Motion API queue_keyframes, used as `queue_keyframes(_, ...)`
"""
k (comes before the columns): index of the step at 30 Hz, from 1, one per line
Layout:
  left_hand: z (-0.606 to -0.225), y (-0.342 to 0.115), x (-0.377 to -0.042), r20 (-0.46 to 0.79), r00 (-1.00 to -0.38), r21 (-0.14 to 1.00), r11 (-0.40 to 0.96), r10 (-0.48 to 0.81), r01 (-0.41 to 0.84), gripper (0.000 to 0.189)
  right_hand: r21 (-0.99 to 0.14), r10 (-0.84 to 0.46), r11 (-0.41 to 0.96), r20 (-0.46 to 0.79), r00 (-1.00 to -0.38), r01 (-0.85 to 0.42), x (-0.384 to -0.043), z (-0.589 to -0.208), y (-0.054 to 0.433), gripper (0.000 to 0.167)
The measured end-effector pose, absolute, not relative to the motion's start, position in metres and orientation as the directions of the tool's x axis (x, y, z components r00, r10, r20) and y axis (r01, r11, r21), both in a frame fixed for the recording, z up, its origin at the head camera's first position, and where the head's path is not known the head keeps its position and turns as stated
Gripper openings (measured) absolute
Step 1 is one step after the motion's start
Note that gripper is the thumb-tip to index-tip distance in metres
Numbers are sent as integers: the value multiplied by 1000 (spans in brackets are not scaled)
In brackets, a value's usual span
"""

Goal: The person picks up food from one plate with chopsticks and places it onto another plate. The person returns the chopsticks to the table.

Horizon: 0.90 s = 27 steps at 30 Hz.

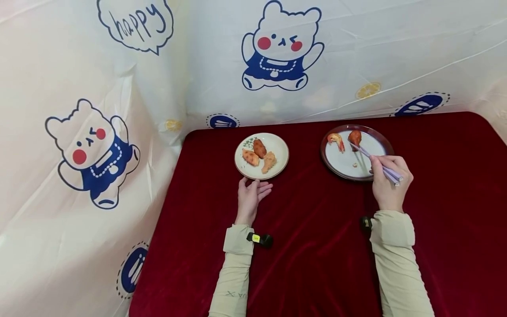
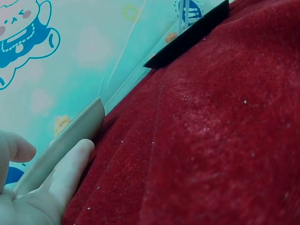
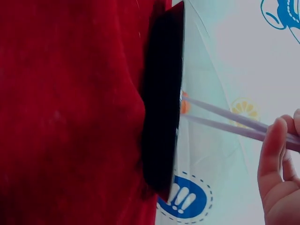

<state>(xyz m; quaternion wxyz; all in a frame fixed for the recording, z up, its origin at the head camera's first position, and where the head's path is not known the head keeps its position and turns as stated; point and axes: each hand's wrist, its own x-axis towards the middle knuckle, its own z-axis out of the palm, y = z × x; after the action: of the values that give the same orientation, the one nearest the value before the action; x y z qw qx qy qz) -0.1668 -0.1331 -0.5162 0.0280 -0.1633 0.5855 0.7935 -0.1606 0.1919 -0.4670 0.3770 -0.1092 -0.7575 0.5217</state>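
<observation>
In the head view, my left hand (image 1: 249,198) is at the near rim of a small cream plate (image 1: 282,155). Its fingers are loosely extended, one along the plate's outer side in the left wrist view. On that plate lie two browned oval food pieces (image 1: 259,148) and a pale fried piece (image 1: 269,162). My right hand (image 1: 390,185) holds lilac chopsticks (image 1: 380,165) over a dark-rimmed plate (image 1: 364,163). Their tips meet a reddish-brown drumstick (image 1: 355,136). A shrimp (image 1: 336,141) lies left of it, on the same plate.
Dark red velvet cloth (image 1: 313,246) covers the table. A white curtain (image 1: 214,53) printed with cartoon bears hangs behind the table and on its left. The larger plate stands right of the small one, both near the back edge. A small crumb (image 1: 354,165) lies on the larger plate.
</observation>
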Motion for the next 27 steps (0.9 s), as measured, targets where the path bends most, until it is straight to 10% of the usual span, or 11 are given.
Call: queue_keyframes(27,-515,-133,-166,-291,-945,916,-328,-149,-230,64,-947,681,280,313,-662,-159,-166,-472,194,26)
